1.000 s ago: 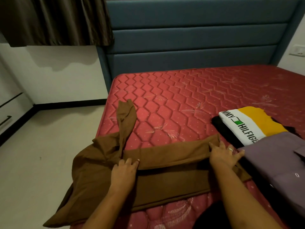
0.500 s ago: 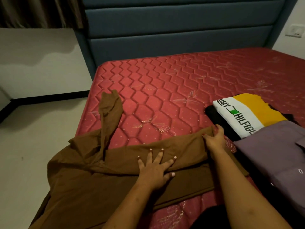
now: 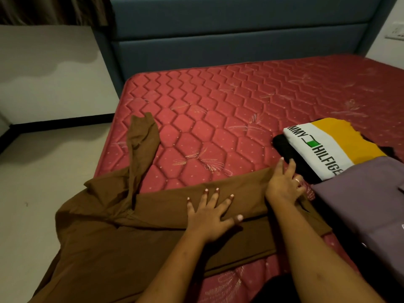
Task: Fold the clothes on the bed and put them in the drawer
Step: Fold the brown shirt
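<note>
A brown garment lies partly folded across the near edge of the red mattress, its left part hanging off the bed and one sleeve stretched up the mattress. My left hand presses flat on the folded band with fingers spread. My right hand rests at the band's right end, fingers extended on the cloth. To the right lies a pile of clothes: a white and yellow printed shirt over a black garment, and a mauve garment nearest me.
A blue padded headboard stands behind the mattress. Pale floor lies to the left, with a white wall and a dark skirting strip. A wall socket sits at the upper right.
My left hand has slid right along the folded band and spread flat. My right hand has shifted from holding the band's end to resting there with fingers extended. The camera has turned left.
</note>
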A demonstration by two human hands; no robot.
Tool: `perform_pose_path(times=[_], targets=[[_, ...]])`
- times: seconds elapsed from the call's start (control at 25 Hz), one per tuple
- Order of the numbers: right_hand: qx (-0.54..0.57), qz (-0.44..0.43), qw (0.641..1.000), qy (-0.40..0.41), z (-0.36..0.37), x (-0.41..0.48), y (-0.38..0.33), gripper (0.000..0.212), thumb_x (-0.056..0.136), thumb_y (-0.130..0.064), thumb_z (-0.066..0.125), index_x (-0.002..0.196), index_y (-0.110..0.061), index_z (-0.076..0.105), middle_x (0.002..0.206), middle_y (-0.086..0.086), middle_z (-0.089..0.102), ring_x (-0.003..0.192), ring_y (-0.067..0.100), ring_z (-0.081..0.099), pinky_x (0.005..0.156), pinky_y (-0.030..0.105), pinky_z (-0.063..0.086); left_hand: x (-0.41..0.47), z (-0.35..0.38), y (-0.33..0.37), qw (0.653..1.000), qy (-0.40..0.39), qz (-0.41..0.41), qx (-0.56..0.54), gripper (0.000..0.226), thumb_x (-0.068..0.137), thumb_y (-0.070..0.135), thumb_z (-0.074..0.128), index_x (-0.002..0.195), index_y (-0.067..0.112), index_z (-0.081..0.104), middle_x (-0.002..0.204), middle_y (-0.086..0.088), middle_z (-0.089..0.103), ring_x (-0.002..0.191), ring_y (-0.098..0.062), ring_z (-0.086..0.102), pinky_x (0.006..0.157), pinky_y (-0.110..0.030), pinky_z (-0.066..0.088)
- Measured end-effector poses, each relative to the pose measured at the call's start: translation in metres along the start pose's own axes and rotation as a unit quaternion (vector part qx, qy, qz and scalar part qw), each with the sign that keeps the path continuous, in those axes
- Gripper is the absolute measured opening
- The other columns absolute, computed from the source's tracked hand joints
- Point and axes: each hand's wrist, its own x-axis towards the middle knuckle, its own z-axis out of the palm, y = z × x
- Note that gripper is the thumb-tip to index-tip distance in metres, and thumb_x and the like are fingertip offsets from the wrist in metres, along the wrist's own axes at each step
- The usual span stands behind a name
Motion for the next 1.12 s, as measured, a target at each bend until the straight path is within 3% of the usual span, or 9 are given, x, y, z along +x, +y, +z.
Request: perform_pose_path(times=[0.08,0.12,0.2,0.28,0.48,0.76,1.0,1.12], targets=[[-0.026,-0.112,0.99,0.075,-0.003,-0.021,-0.019,0.067,0.093,-0.008,0.041,0.154,-0.019,0.014,0.161,0.006,0.007,0.141,0.033,0.019,0.114,0.053,0.011,-0.001,-0.009,-0.013,0.997,0.017,-0.035,-0.06,0.06,0.094,0.065,0.019,0.15,0.046,0.007,0.161,0.008,-0.003,0.148,-0.015,-0.009,0.114,-0.052,-0.009],[-0.014,-0.213,0.975,0.069,0.0,-0.039,-0.034,0.067,0.092,-0.007,0.042,0.153,-0.016,0.016,0.161,0.007,0.011,0.143,0.03,0.02,0.115,0.051,0.01,-0.002,-0.012,-0.022,0.996,0.038,-0.054,-0.06,0.055,0.1,0.054,0.02,0.151,0.04,0.009,0.162,0.007,0.0,0.148,-0.015,-0.007,0.116,-0.049,-0.006],[0.01,-0.408,0.912,-0.049,0.017,-0.087,-0.066,0.06,0.098,-0.015,0.038,0.154,-0.017,0.015,0.161,0.001,0.012,0.146,0.022,0.015,0.118,0.043,0.005,-0.006,-0.011,-0.041,0.993,0.072,-0.086,-0.024,0.053,0.103,0.043,0.02,0.153,0.031,0.01,0.162,0.006,0.002,0.148,-0.015,-0.004,0.117,-0.048,-0.001],[-0.006,-0.453,0.876,-0.164,0.035,-0.119,-0.08,0.053,0.104,-0.032,0.025,0.154,-0.025,0.009,0.161,-0.007,0.009,0.148,0.012,0.007,0.118,0.038,-0.001,-0.013,-0.006,-0.051,0.989,0.093,-0.115,-0.003,0.053,0.103,0.038,0.017,0.154,0.027,0.007,0.162,0.007,0.001,0.148,-0.015,-0.005,0.118,-0.047,0.0],[-0.069,-0.414,0.895,-0.153,0.045,-0.086,-0.056,0.059,0.098,-0.058,0.018,0.152,-0.04,0.002,0.161,-0.015,0.003,0.148,0.009,-0.003,0.117,0.043,-0.006,-0.014,-0.002,-0.046,0.98,0.117,-0.162,-0.004,0.053,0.101,0.042,0.019,0.152,0.034,0.01,0.162,0.005,0.002,0.148,-0.022,-0.006,0.116,-0.055,-0.001],[-0.088,-0.21,0.967,-0.114,0.016,-0.006,0.03,0.062,0.096,-0.063,0.017,0.151,-0.042,-0.001,0.161,-0.015,-0.002,0.148,0.013,-0.005,0.118,0.049,-0.001,-0.011,0.004,-0.042,0.97,0.135,-0.203,0.001,0.066,0.094,0.065,0.016,0.152,0.038,0.004,0.162,0.006,0.0,0.147,-0.025,-0.009,0.11,-0.063,-0.004],[-0.078,-0.099,0.989,-0.083,0.018,0.004,0.032,0.074,0.094,-0.066,0.017,0.154,-0.027,0.003,0.162,-0.005,0.001,0.149,0.024,-0.003,0.117,0.05,-0.005,-0.01,0.007,-0.042,0.968,0.144,-0.204,0.007,0.067,0.093,0.066,0.017,0.152,0.038,0.004,0.161,0.005,0.002,0.148,-0.025,-0.007,0.111,-0.063,-0.003],[-0.175,-0.101,0.979,-0.003,0.007,-0.006,0.014,0.076,0.097,-0.059,0.018,0.154,-0.011,0.004,0.162,0.01,0.004,0.148,0.029,-0.008,0.117,0.054,-0.005,-0.011,0.008,-0.042,0.968,0.152,-0.199,0.012,0.067,0.093,0.066,0.017,0.152,0.038,0.003,0.161,0.004,0.002,0.148,-0.025,-0.007,0.111,-0.063,-0.003]])
